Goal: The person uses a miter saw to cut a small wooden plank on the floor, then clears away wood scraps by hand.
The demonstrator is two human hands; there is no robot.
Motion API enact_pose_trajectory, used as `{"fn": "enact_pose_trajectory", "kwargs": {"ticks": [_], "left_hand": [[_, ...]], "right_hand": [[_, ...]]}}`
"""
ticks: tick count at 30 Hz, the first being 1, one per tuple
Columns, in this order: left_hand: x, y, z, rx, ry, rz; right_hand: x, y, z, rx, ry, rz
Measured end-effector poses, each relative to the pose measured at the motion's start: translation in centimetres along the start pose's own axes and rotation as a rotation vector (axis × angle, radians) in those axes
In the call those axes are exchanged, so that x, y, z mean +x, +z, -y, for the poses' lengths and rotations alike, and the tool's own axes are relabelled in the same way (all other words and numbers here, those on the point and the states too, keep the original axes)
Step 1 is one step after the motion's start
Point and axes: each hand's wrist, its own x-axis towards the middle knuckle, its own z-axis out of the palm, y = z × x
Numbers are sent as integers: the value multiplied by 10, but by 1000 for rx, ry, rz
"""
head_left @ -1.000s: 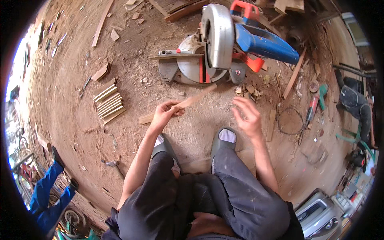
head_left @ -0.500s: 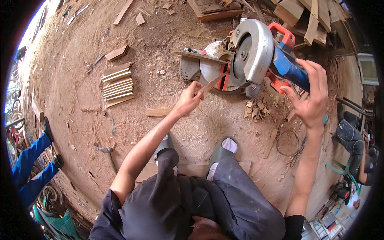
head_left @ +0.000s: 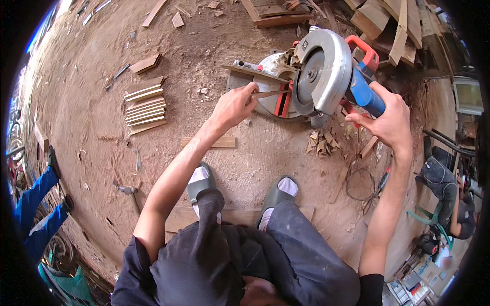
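Note:
My left hand (head_left: 236,104) grips a thin wooden strip (head_left: 268,94), its far end lying at the red slot of the mitre saw's base, left of the blade. The saw (head_left: 326,56) sits on the dirt floor, with a silver guard over the round blade. My right hand (head_left: 388,117) is closed on the saw's blue housing (head_left: 363,93), thumb out to the left near a red part.
Stacked wooden strips (head_left: 145,107) lie left, small offcuts (head_left: 321,144) below the saw, a short board (head_left: 206,142) between feet and saw. A hammer (head_left: 126,189) lies lower left. Lumber (head_left: 380,25) is piled behind. Other people appear at left (head_left: 38,204) and right (head_left: 444,188).
My right hand has reached from open air up to the saw's housing and closed on it. My left hand has moved up and right, bringing the strip to the saw base.

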Motion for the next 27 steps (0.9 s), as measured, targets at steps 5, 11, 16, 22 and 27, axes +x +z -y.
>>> {"fn": "enact_pose_trajectory", "kwargs": {"ticks": [5, 11, 16, 22, 27], "left_hand": [[6, -6, 10, 184, 108, -24], [15, -17, 21, 253, 261, -33], [26, -26, 19, 278, 313, 10], [46, -33, 17, 245, 324, 31], [60, -38, 16, 141, 238, 111]], "right_hand": [[-11, 13, -1, -53, -1, -40], [-16, 19, -5, -83, -2, -72], [-30, 27, -4, -94, -62, -146], [-35, 30, -1, -118, -72, -188], [-29, 23, -3, -90, -124, -132]]}}
